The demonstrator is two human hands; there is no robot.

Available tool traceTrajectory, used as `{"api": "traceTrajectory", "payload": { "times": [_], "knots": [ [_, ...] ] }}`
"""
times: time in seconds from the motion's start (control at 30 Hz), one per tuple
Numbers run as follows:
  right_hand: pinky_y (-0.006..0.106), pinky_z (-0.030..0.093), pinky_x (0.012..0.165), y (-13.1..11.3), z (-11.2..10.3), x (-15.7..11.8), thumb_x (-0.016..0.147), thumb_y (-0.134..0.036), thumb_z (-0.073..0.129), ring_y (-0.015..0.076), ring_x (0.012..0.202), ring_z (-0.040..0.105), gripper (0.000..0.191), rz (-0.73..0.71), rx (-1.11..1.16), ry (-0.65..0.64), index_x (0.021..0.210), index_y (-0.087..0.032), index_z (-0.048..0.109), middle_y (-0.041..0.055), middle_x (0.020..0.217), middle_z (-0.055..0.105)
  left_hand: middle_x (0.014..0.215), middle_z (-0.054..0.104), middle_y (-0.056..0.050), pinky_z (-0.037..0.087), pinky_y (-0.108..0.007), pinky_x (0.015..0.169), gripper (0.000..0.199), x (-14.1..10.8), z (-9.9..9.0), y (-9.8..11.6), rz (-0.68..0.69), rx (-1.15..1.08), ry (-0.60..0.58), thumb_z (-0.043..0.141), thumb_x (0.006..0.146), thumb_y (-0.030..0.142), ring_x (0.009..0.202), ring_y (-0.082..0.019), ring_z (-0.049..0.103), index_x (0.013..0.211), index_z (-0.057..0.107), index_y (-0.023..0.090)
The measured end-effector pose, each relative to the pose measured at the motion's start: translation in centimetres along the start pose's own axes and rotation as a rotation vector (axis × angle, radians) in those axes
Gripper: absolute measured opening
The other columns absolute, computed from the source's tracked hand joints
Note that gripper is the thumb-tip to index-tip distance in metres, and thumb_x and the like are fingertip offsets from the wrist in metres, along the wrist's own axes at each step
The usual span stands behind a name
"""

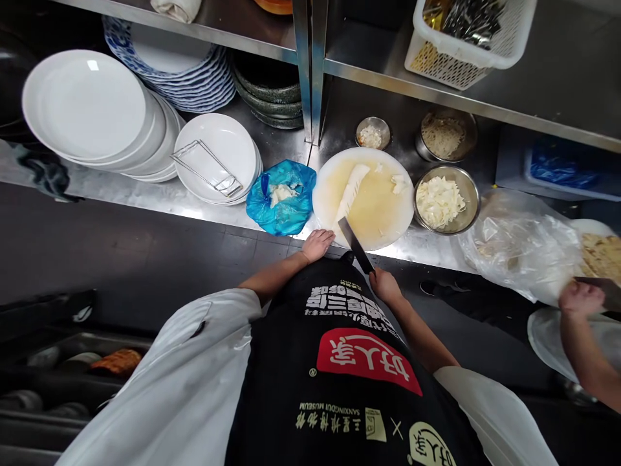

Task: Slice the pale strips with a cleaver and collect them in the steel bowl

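A round white cutting board lies on the steel counter, with a long white piece of food and small scraps on it. My right hand is closed round the handle of a knife, whose blade tip reaches over the board's near edge. My left hand rests at the counter's edge, just left of the board, its fingers together; whether it holds anything is hidden. Right of the board stands a metal bowl of shredded white food. On the left a blue plastic bag holds white pieces.
Stacked white plates and a plate with a wire rack stand left. Behind the board are two metal bowls. A clear bag lies right, beside another person's hand with a knife. A shelf edge overhangs the counter.
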State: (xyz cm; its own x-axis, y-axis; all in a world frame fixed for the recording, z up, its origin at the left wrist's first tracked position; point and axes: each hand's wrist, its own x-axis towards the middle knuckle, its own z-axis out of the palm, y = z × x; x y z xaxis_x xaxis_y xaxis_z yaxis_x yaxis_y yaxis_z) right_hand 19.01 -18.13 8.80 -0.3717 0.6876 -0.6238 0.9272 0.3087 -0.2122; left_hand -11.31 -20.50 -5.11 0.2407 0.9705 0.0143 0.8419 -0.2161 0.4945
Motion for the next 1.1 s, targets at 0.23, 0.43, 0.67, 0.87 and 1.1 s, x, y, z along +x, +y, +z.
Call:
{"api": "traceTrajectory", "payload": {
  "times": [0.23,0.43,0.67,0.87,1.1],
  "knots": [
    [0.027,0.037,0.07,0.1,0.2,-0.7,0.104,-0.031,0.038,0.0228,0.083,0.067,0.031,-0.012,-0.016,-0.015,0.11,-0.016,0.064,0.0115,0.094,0.073,0.142,0.058,-0.01,0.039,-0.047,0.109,0.046,-0.2,0.1,0.1,-0.017,-0.017,-0.004,0.052,0.094,0.018,0.129,-0.028,0.05,0.139,0.059,0.021],
    [0.026,0.035,0.068,0.8,0.1,-1.3,0.104,-0.033,0.038,0.0212,0.081,0.067,0.031,-0.046,-0.036,-0.01,0.109,-0.018,0.064,0.0095,0.091,0.072,0.142,0.058,-0.01,0.04,-0.046,0.108,0.047,-0.2,-0.2,0.0,0.002,-0.018,-0.003,0.051,0.093,0.017,0.127,-0.028,0.051,0.139,0.06,0.021],
    [0.027,0.036,0.067,1.9,-0.9,-1.8,0.102,-0.034,0.041,0.023,0.078,0.067,0.029,-0.034,-0.032,-0.036,0.102,-0.018,0.066,0.0092,0.085,0.072,0.142,0.058,-0.01,0.04,-0.046,0.108,0.047,-0.1,-0.8,0.1,-0.005,-0.01,-0.03,0.052,0.092,0.017,0.127,-0.028,0.052,0.138,0.06,0.02],
    [0.03,0.042,0.077,0.1,-1.1,0.8,0.104,-0.033,0.033,0.0258,0.087,0.068,0.038,-0.087,0.038,0.159,0.118,-0.013,0.062,0.0143,0.098,0.072,0.142,0.058,-0.01,0.04,-0.046,0.107,0.045,-0.1,-1.0,0.2,0.011,-0.015,-0.009,0.052,0.092,0.018,0.124,-0.028,0.052,0.136,0.061,0.019],
    [0.028,0.039,0.071,-0.2,-2.5,2.7,0.102,-0.034,0.039,0.0245,0.081,0.066,0.033,-0.048,-0.011,0.043,0.108,-0.016,0.065,0.0118,0.089,0.072,0.137,0.06,-0.011,0.041,-0.046,0.104,0.038,0.8,-1.4,0.6,0.002,-0.018,-0.019,0.05,0.094,0.021,0.121,-0.028,0.054,0.13,0.063,0.019]
  ]
}}
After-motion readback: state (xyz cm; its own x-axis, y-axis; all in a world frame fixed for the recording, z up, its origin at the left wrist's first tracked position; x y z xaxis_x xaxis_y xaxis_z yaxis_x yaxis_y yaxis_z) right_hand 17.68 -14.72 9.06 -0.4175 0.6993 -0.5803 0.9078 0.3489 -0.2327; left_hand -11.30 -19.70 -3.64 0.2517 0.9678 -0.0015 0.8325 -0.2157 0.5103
